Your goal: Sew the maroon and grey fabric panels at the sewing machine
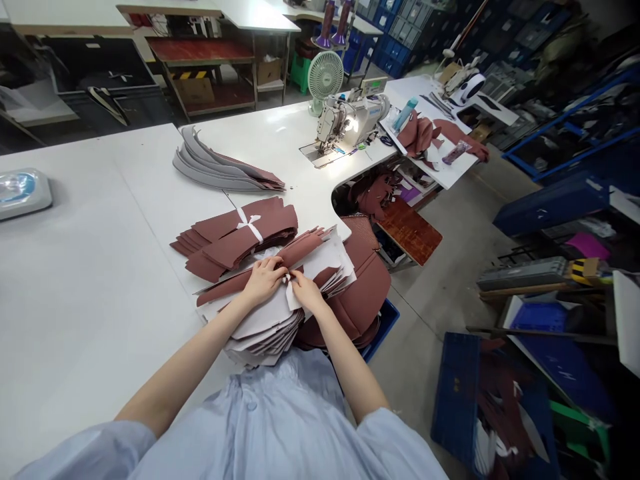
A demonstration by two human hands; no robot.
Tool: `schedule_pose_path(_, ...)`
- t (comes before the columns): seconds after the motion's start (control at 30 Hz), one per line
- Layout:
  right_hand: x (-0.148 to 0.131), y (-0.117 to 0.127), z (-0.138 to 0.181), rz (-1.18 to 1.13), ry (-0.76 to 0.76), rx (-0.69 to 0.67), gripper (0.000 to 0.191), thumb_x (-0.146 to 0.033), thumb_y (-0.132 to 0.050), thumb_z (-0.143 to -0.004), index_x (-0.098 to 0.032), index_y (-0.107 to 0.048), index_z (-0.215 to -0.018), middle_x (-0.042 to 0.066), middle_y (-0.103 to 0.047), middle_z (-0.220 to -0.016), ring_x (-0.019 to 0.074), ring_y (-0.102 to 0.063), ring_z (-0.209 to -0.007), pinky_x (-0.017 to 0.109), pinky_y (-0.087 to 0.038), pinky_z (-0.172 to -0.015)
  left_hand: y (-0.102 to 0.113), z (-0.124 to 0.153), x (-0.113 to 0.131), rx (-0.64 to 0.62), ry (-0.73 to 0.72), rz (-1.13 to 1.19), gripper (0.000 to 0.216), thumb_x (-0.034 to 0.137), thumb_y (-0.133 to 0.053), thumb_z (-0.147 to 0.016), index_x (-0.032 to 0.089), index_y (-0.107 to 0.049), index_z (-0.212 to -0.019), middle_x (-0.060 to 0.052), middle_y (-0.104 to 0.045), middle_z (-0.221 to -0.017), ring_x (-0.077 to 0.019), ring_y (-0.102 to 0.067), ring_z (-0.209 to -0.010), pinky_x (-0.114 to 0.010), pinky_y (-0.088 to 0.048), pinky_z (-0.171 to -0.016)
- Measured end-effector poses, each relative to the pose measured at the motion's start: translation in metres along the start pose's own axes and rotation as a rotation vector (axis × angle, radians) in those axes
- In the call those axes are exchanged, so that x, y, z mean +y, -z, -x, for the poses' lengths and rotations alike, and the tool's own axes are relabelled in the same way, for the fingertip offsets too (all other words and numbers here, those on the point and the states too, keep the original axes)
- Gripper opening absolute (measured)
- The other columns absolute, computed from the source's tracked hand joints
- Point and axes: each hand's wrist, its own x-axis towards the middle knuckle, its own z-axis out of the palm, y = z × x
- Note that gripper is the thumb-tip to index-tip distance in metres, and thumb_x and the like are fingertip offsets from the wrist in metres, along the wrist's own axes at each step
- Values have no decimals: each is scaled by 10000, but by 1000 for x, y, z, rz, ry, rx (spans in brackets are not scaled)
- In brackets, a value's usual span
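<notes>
A bundle of brown leather-like pieces with pale backing [270, 327] lies at the table's front edge. A white tie strip [292, 297] crosses its top. My left hand [263, 280] rests on the bundle, its fingers closed at the strip's knot. From the other side, my right hand [306, 291] pinches the same strip, with a loose end hanging below. The fingers partly hide the knot. Just beyond is a second brown bundle [225, 243], bound by a white strip tied in a bow [250, 225]. Curved grey-backed pieces [205, 167] lie farther back.
A sewing machine [350, 120] with its lamp lit stands at the back right, beside a fan [325, 77]. Large brown panels [357, 287] sit over a blue crate [387, 327] at my right. A plastic-wrapped packet [23, 193] lies far left.
</notes>
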Motion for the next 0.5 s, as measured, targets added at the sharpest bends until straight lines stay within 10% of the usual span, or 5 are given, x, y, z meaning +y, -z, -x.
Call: schedule_pose_path(0.5, -18, 3, 48, 197, -22, 189, 278, -389, -412, -991, -236, -606, -866, 10, -710, -814, 169, -642, -730, 251, -299, -606, -7, -2, 7, 11, 80, -27, 187, 253, -501, -921, 257, -677, -985, -113, -551, -1309, -286, -520, -1165, -443, -368, -901)
